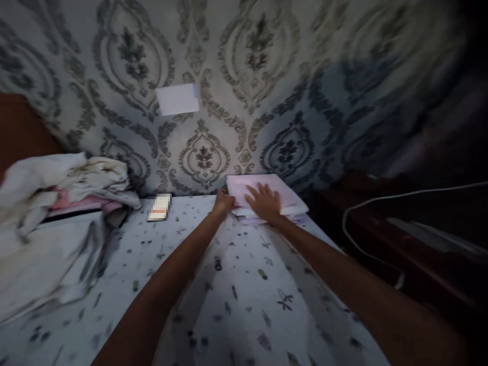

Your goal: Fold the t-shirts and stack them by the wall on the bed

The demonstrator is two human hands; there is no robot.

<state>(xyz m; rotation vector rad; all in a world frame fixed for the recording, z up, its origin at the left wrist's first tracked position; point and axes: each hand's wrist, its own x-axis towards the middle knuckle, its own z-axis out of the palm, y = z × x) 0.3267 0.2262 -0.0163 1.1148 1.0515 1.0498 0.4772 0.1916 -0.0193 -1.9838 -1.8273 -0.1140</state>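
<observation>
A flat stack of folded cloth (280, 189), pale pink on top with white and lilac layers below, lies at the far edge of the bed by the wall. My right hand (264, 202) rests on its pink top with the fingers spread. At the stack's left edge is my left hand (223, 202), its fingers bent against the side; whether they grip a layer is too dark to tell.
Crumpled white and pink clothes (53, 218) are heaped on the left of the patterned bedsheet (229, 305). A blurred-out phone-like object (159, 207) lies near the wall. A white cable (381, 201) crosses dark furniture at right. White paper (177, 99) is on the wall.
</observation>
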